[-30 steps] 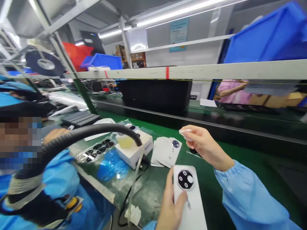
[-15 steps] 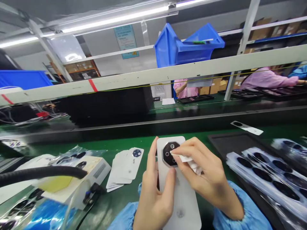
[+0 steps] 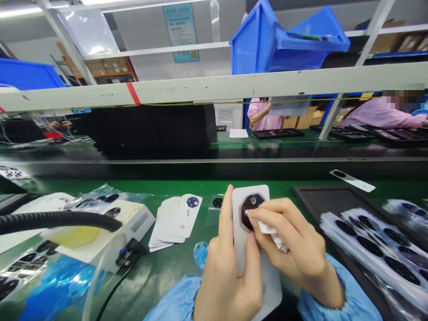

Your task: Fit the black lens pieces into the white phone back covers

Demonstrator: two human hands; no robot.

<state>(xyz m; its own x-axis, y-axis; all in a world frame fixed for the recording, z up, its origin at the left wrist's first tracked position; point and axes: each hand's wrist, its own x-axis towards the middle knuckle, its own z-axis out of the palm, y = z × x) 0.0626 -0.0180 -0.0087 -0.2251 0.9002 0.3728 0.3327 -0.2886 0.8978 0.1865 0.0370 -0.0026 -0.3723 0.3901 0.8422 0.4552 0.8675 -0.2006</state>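
My left hand (image 3: 230, 276) is wrapped round a white phone (image 3: 238, 240), its fingers along the left edge and the thumb across the back. The phone stands tilted, back towards me, with a black octagonal camera module (image 3: 248, 206) near its top. In my right hand (image 3: 296, 245) a crumpled white wipe (image 3: 274, 237) is pinched. The right fingertips press the wipe onto the camera module and cover its right part. Left of the phone lie a crumpled bit of blue film (image 3: 201, 255) and a fanned stack of white phone-shaped sheets (image 3: 172, 223).
On the right, a black tray (image 3: 321, 198) bears stacks of clear-wrapped black lens covers (image 3: 377, 245). At left are a white box (image 3: 133, 223), a black corrugated hose (image 3: 60, 221) and blue film (image 3: 60, 285). A rail (image 3: 207, 91) crosses ahead; people in pink sit beyond.
Both hands and the phone now appear slightly further right in view, and the camera looks lower. The wipe stays at the camera module. The blue film beside the left hand shows more fully.
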